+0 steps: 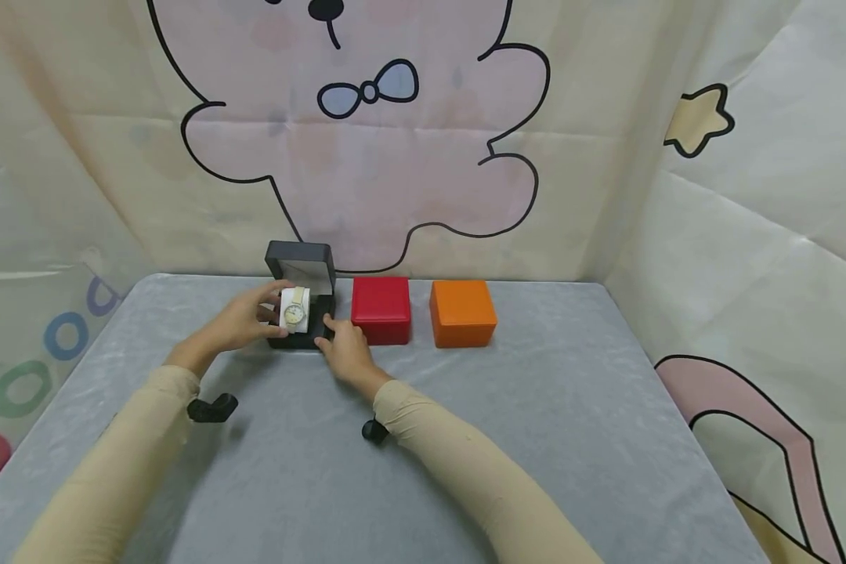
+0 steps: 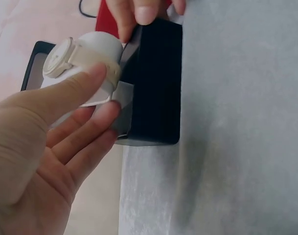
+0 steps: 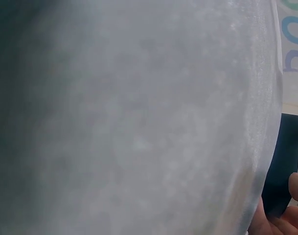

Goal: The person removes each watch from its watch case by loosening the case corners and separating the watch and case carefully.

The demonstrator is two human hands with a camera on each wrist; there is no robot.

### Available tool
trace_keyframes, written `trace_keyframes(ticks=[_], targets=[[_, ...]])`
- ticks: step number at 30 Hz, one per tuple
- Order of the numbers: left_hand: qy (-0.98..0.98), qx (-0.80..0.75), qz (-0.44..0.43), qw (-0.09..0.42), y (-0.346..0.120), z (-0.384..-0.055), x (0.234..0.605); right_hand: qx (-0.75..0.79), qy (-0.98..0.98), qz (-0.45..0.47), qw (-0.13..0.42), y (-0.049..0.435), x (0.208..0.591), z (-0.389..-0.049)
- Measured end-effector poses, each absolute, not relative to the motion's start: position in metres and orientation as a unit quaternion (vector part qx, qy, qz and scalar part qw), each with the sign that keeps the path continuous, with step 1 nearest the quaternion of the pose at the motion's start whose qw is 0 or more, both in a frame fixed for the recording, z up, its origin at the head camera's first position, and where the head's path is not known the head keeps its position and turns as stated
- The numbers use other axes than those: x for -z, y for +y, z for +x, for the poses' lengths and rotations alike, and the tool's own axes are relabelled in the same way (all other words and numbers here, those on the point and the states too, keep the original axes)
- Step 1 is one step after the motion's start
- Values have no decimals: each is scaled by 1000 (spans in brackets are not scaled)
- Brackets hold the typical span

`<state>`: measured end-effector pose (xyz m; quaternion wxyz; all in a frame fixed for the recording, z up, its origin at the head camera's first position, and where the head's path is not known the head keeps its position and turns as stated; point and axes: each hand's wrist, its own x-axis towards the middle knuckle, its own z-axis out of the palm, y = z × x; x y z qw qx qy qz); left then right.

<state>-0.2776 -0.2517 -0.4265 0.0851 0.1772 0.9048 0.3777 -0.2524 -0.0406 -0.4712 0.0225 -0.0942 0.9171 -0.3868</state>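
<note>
Toward the back of the table stands an open black watch box (image 1: 300,252), its lid raised and showing a pale lining. My left hand (image 1: 247,317) holds a white watch cushion (image 2: 100,43) between thumb and fingers. Around that cushion is a wristwatch (image 1: 294,313) with a cream strap and a light dial. In the left wrist view, the cushion is tilted at the mouth of the box. My right hand (image 1: 350,354) grips the box at its right front corner, fingers along the side and thumb at the front. The right wrist view catches only the dark box side (image 3: 281,166) and some fingers.
Just right of the watch box sits a closed red box (image 1: 381,309), close to my right hand. A closed orange box (image 1: 463,313) stands further right. Grey cloth covers the table (image 1: 536,439), and a printed curtain (image 1: 423,172) hangs behind it.
</note>
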Motion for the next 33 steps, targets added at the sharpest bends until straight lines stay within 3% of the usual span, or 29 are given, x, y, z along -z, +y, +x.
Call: trace_keyframes(ticks=[9,15,21,33], targets=[[874,-437,167,129,-264,-274,422,393,913,-103,40,-39,470,-255],[866,-443,181,146,-264,-264,416,393,910,-109,81,-36,466,-254],[859,-449,192,154,-261,-255,411,441,880,-133,114,-21,452,-250],[831,-491,211,157,-251,-227,422,523,828,-160,120,7,455,-226]])
